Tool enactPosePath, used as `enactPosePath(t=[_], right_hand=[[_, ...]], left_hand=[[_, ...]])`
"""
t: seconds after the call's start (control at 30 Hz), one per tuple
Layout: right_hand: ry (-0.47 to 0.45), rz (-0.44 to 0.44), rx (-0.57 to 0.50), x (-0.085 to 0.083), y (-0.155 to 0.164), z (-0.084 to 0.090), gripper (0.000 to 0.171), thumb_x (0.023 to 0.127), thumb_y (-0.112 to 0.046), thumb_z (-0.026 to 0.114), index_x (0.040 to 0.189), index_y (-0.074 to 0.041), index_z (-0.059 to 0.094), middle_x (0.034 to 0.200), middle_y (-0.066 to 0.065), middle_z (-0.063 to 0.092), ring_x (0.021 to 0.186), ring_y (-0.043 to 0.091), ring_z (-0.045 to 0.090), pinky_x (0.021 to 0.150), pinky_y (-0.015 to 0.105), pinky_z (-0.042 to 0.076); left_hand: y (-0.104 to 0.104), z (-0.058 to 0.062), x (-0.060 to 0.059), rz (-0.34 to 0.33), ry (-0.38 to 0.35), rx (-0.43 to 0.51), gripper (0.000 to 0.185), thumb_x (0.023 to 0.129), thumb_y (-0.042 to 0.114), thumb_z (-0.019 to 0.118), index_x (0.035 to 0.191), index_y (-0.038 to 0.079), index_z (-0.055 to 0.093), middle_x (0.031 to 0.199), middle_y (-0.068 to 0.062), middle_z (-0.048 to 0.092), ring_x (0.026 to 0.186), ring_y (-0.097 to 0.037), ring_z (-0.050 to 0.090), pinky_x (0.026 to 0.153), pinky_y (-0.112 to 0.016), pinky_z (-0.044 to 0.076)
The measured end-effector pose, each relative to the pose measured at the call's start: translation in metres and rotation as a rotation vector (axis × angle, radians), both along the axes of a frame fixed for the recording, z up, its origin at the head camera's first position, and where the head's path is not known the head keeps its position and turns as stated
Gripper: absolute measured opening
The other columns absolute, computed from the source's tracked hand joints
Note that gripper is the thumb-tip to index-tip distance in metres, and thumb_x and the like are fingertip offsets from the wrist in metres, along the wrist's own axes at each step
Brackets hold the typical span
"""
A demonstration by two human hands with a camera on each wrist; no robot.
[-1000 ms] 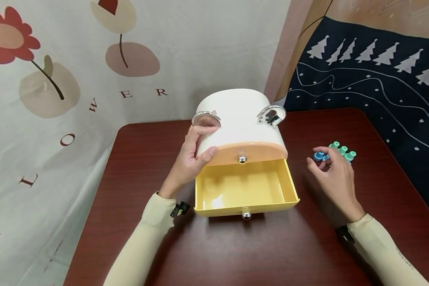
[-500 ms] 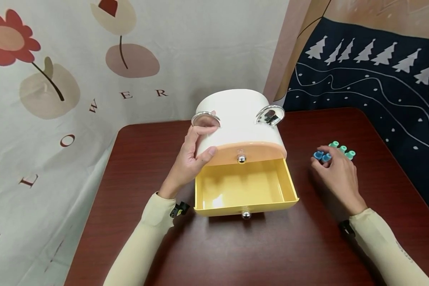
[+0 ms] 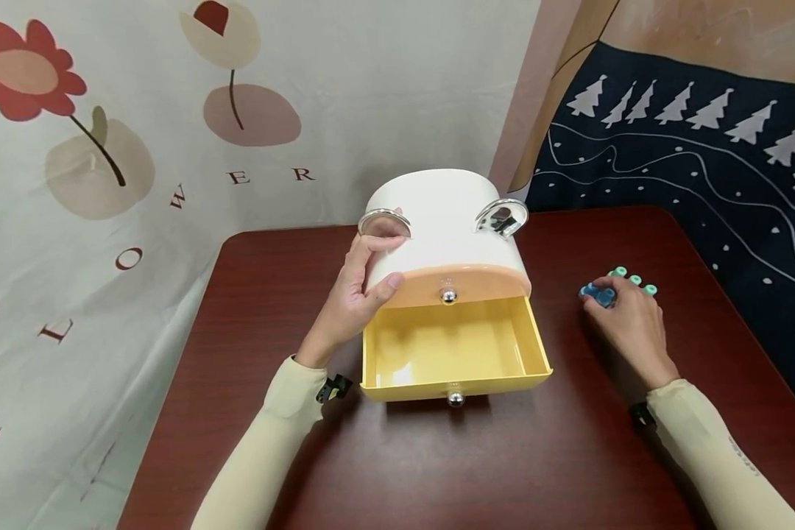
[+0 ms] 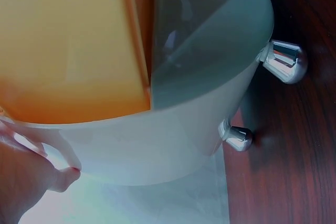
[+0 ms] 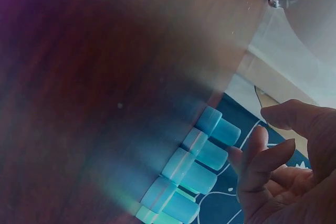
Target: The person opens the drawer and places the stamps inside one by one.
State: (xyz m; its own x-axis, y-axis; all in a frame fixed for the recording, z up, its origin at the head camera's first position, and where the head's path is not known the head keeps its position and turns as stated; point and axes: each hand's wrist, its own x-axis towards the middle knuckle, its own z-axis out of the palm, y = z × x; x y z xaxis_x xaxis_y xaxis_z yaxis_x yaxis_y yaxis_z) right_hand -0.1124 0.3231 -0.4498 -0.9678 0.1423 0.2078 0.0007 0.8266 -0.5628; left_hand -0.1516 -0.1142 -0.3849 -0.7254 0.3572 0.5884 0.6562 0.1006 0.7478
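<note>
While the dark red wooden table (image 3: pixel 437 471) bore a white two-drawer storage box (image 3: pixel 444 213) with its yellow lower drawer (image 3: pixel 450 353) pulled out and empty, the left hand (image 3: pixel 354 294) kept its fingers curled around the box's left side, steadying it. Over the past second the right hand (image 3: pixel 626 324) had reached forward and come down on the cluster of small blue and green caps (image 3: pixel 619 283) right of the box, fingers closing over a blue one; whether they gripped it could not be told.

Staged home-like tabletop: dark wooden table (image 3: pixel 252 309), flower-print cloth backdrop (image 3: pixel 139 147), tree-pattern hanging (image 3: pixel 689 125) behind.
</note>
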Motion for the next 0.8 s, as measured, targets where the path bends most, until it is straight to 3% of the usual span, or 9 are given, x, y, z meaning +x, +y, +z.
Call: enactPosePath(t=[0.3, 0.8], right_hand=[[0.012, 0.047, 0.018, -0.009, 0.006, -0.002, 0.029, 0.103, -0.018, 0.073, 0.124, 0.002, 0.071, 0.111, 0.030, 0.071, 0.096, 0.050, 0.064, 0.082, 0.069, 0.048], [0.060, 0.057, 0.032, -0.016, 0.012, -0.005, 0.014, 0.099, -0.012, 0.078, 0.107, -0.001, 0.075, 0.103, 0.022, 0.076, 0.088, 0.044, 0.065, 0.076, 0.063, 0.046]], left_hand=[[-0.001, 0.003, 0.002, 0.013, -0.010, -0.021, 0.056, 0.106, 0.045, 0.067, 0.146, 0.006, 0.059, 0.152, -0.011, 0.050, 0.141, -0.027, 0.040, 0.108, -0.044, 0.037], [0.000, 0.003, 0.003, 0.018, -0.026, -0.027, 0.052, 0.104, 0.034, 0.068, 0.146, 0.006, 0.058, 0.149, -0.009, 0.051, 0.138, -0.026, 0.041, 0.113, -0.044, 0.032]])
